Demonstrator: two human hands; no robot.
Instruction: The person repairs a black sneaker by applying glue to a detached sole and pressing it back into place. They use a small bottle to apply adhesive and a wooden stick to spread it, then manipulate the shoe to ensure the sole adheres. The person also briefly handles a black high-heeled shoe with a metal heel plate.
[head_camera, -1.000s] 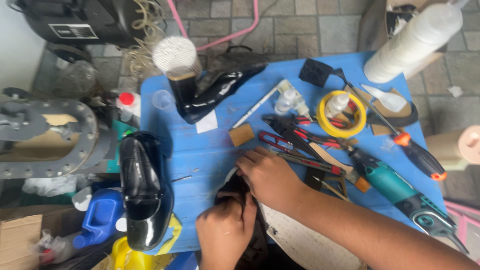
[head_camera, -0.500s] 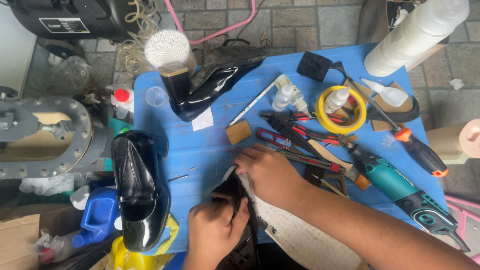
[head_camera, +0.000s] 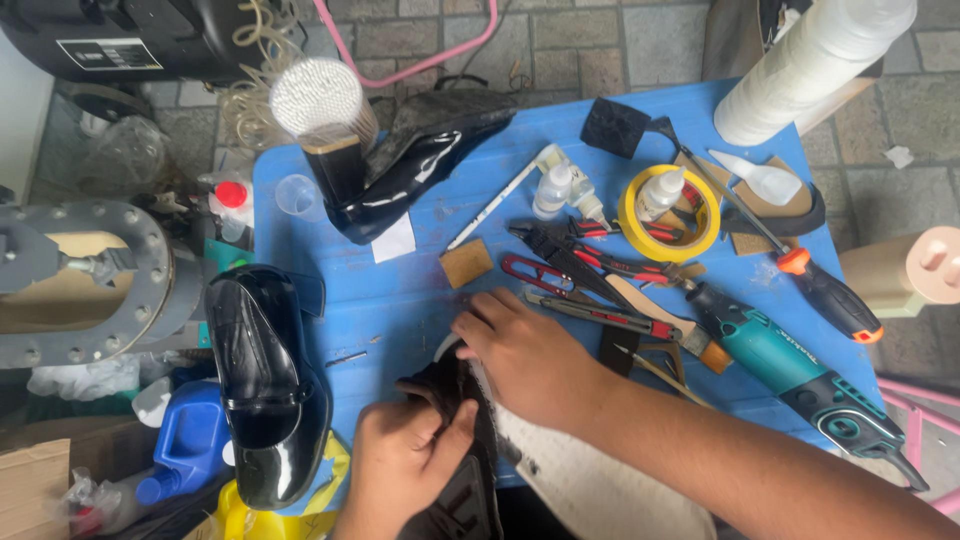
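1. The left hand (head_camera: 405, 470) is closed tight on a dark shoe piece (head_camera: 460, 460) at the near edge of the blue counter (head_camera: 400, 290), fingers curled around it
2. The right hand (head_camera: 525, 355) lies flat on top of the same dark shoe piece, fingers spread and pressing down, not wrapped around anything
3. A pale sole sheet (head_camera: 600, 490) sticks out under the right arm, hanging over the near edge
4. Just past the right hand, near the middle of the counter, lie red-handled pliers (head_camera: 560, 275) and a small tan block (head_camera: 466, 263)
5. A shiny black shoe (head_camera: 262, 380) sits at the left edge, partly off the counter
6. A black high heel shoe (head_camera: 400, 170) lies near the far left corner
7. A yellow tape ring (head_camera: 668, 212) sits toward the far edge, and a teal power tool (head_camera: 790, 370) lies by the right edge
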